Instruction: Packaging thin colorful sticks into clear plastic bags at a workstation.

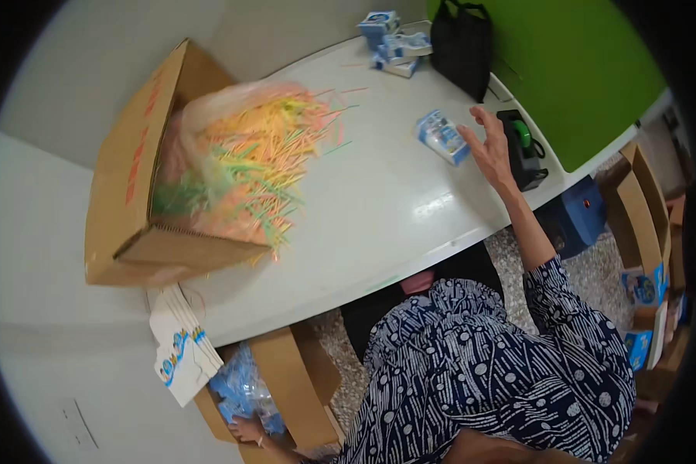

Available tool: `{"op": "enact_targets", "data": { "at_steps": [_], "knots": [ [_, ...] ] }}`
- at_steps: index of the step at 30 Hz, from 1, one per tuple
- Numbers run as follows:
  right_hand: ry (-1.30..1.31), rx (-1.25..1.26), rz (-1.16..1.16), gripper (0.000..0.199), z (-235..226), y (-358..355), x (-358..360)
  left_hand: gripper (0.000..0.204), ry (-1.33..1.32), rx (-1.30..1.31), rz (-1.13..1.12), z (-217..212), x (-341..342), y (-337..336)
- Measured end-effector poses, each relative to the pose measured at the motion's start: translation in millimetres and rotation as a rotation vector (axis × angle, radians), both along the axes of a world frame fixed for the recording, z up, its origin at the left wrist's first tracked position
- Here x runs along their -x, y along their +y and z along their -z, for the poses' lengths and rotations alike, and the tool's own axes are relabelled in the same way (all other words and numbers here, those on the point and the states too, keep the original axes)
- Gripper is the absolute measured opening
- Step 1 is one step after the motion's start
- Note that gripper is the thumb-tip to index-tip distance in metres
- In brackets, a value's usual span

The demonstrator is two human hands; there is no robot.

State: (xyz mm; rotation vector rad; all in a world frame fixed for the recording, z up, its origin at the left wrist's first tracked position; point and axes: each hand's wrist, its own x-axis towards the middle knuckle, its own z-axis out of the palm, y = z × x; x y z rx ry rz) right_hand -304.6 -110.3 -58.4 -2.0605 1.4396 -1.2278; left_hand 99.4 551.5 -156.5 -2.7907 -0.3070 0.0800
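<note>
My right hand (489,151) is raised over the right side of the table, fingers apart and holding nothing. Just left of its fingertips lies a small blue-and-white packet (443,137). A black tape dispenser (521,151) with a green roll stands right beside this hand. Down at the lower left, my left hand (247,429) reaches into an open cardboard box (290,371) below the table edge. It is at a heap of blue, clear-wrapped packages (245,383); its fingertips are partly hidden, so its grip does not show.
On the white table (363,216), a large tipped carton (124,185) spills thin coloured sticks (263,147) from a clear bag. Small boxes (394,46) and a black bag (462,46) stand at the back. Flat white printed cardboard (182,344) hangs at the left edge. More cartons (634,201) are at right.
</note>
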Motion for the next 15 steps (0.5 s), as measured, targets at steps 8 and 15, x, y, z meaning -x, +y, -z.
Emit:
{"op": "enact_targets", "data": {
  "at_steps": [8,15],
  "knots": [
    [0.201,-0.052,0.073,0.036,50,-39,-15,0.026,0.108,0.519,0.953,-115,87,-185],
    [0.110,0.032,0.097,0.022,64,-47,-11,0.020,0.106,0.686,1.415,-147,153,-315]
  ]
}}
